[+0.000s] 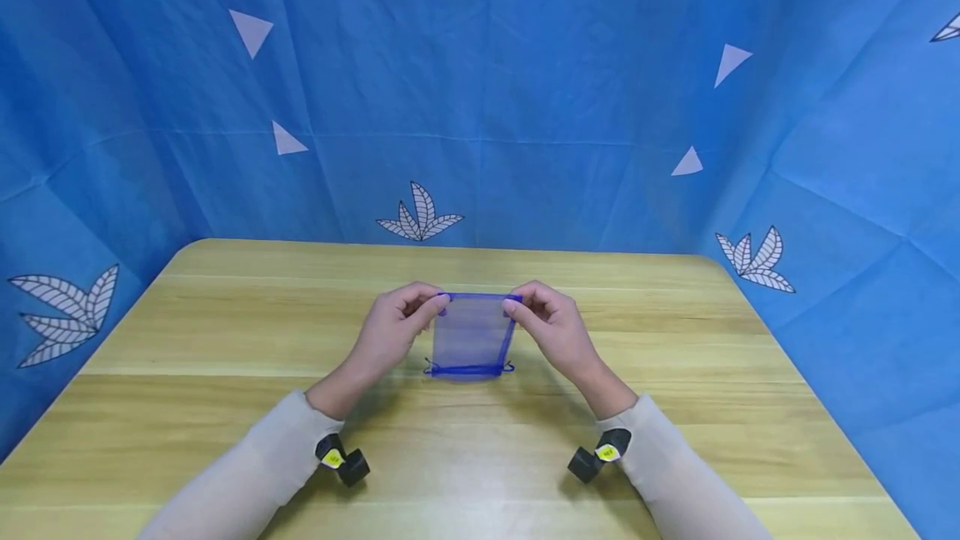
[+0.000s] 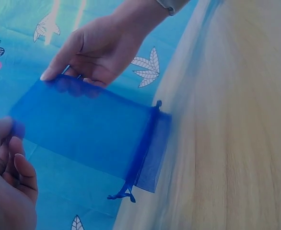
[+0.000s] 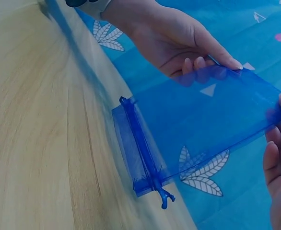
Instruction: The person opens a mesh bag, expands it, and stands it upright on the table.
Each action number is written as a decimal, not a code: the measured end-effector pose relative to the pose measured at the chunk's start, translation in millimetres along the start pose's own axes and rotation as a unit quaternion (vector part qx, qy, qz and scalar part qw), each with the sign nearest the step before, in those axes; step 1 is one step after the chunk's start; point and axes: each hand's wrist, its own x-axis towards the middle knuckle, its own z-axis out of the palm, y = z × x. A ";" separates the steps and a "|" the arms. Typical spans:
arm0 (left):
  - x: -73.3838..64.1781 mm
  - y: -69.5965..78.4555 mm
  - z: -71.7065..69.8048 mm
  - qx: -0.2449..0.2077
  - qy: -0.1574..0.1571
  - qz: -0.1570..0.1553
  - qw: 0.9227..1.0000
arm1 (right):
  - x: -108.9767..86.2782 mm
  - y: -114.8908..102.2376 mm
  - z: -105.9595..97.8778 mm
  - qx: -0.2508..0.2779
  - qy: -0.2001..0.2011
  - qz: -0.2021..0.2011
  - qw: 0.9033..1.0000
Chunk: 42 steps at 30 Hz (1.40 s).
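Note:
A sheer blue drawstring pouch [image 1: 471, 336] hangs flat between both hands, its drawstring end downward. My left hand [image 1: 393, 327] pinches one upper corner between thumb and fingers. The opposite upper corner is pinched by my right hand [image 1: 553, 327]. In the left wrist view the pouch [image 2: 90, 127] is stretched taut, and the fingers behind it show through the mesh. From the right wrist view, the gathered drawstring band [image 3: 141, 143] runs across the lower end, with small cord loops sticking out at both sides.
A wood-grain table [image 1: 465, 473] lies beneath the hands. Blue cloth [image 1: 480, 65] with white leaf and triangle prints surrounds its back and sides. Each sleeved wrist wears a black camera mount, one on the left [image 1: 352, 467] and one on the right [image 1: 585, 464].

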 end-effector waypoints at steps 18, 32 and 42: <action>-2.4 -0.6 2.1 0.013 -0.005 0.011 1.000 | -0.4 -0.3 -1.7 -0.003 -0.002 -0.019 1.000; 1.6 6.5 -0.7 0.055 -0.078 -0.010 0.995 | -0.7 -3.8 0.4 -0.030 -0.002 -0.025 0.999; 8.6 8.1 3.0 0.027 -0.111 -0.016 0.993 | -3.2 -37.5 3.3 -0.040 -0.009 -0.032 0.999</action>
